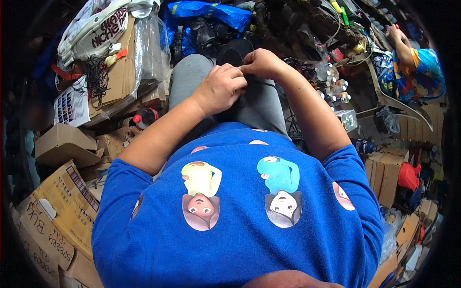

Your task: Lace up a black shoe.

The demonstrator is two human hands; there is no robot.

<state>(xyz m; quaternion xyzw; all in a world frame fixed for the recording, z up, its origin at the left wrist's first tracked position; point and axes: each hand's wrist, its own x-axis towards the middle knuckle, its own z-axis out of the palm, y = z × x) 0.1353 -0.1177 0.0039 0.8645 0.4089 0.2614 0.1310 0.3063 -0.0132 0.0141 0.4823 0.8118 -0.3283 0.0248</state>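
Note:
Over my lap, between my grey-trousered knees, my left hand [223,88] and my right hand [265,63] meet with fingertips close together. Both are closed, the left with its fingers curled and the right in a pinch. A black item with a rounded end [236,47] sticks out beyond them, and dark material [254,93] runs back between my thighs. The fingers seem to grip this black item at its near part. Its kind is hard to make out, and the exact spot they pinch is hidden by the hands.
Left lie a white printed bag [103,36], flattened cardboard [120,72], a red-capped bottle [144,118] and an open box [65,144]. Ahead is a blue plastic sheet [206,12] with black shoes. Small bottles [336,89] stand right; another person [418,72] in colourful clothing is beyond.

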